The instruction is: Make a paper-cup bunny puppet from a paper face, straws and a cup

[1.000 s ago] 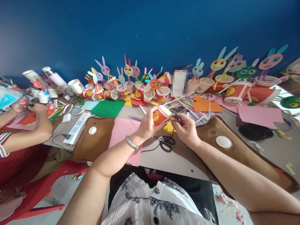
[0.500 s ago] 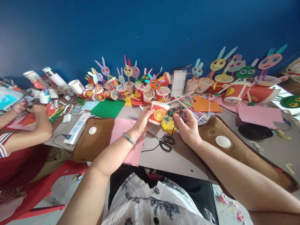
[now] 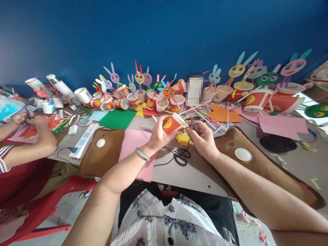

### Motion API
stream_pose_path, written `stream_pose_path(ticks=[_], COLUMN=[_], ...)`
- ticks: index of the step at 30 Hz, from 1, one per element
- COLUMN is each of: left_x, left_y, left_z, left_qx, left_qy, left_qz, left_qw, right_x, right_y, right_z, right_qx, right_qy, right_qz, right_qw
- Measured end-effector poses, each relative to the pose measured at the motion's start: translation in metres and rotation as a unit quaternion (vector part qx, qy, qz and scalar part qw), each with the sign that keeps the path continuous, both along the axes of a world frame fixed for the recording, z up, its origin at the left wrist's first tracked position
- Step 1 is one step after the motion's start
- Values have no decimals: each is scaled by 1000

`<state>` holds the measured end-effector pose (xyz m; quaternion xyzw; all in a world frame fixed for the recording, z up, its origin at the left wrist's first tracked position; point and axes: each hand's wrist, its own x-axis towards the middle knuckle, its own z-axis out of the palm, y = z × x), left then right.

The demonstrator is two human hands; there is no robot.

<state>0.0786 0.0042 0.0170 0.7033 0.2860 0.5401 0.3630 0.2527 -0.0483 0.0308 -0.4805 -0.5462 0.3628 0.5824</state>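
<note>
My left hand (image 3: 158, 136) is wrapped round a red paper cup (image 3: 172, 125) with a yellow print. The cup is tilted, its white rim facing right towards my other hand. My right hand (image 3: 203, 138) is closed on a small dark tool (image 3: 194, 127), whose kind is mostly hidden by the fingers. Its fingertips are at the cup's rim; I cannot tell whether they touch it. Below the hands, black-handled scissors (image 3: 180, 158) lie on the table beside a thin black cord. Yellow paper scraps (image 3: 185, 139) lie just under the cup.
Paper cups with rabbit-like paper figures (image 3: 169, 92) line the blue wall. Brown cushioned pads (image 3: 102, 153) flank my arms. Pink paper (image 3: 135, 143), green paper (image 3: 118, 118) and a white power strip (image 3: 84, 140) are to the left, where another person's hands (image 3: 38, 123) work.
My left hand has tipped the cup over to the right, so its rim points at my right hand. The right hand has moved slightly left, closer to the rim.
</note>
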Motion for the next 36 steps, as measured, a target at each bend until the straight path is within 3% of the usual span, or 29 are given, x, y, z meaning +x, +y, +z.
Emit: stream_pose_path(ticks=[3,10,12,15,19,24,27,30,32,36], left_x=[0,0,1,3,5,5,4,2,-1,-11], left_y=[-2,-5,-5,-5,-4,-3,-1,1,2,4], left_z=[-1,-2,0,5,14,18,15,13,14,23], left_qx=[73,103,56,-109,-317,-405,-429,-413,-374,-191], left_qy=[29,39,2,-82,-189,-231,-222,-184,-145,-29], left_qz=[22,39,4,-71,-154,-231,-250,-238,-188,-89], left_qw=[997,993,998,988,917,854,839,860,897,977], right_x=[-2,0,0,0,-1,-2,-3,-2,-1,1], right_y=[0,2,1,1,2,2,0,1,2,4], right_z=[0,0,0,0,0,2,3,3,2,-3], right_qx=[-13,-15,-15,-14,-18,-16,-17,-14,-14,-15], right_qy=[3,-1,-2,9,37,59,66,61,59,35], right_qz=[-12,-25,-27,-27,-13,12,27,32,41,59], right_qw=[1000,1000,1000,1000,999,998,997,998,997,998])
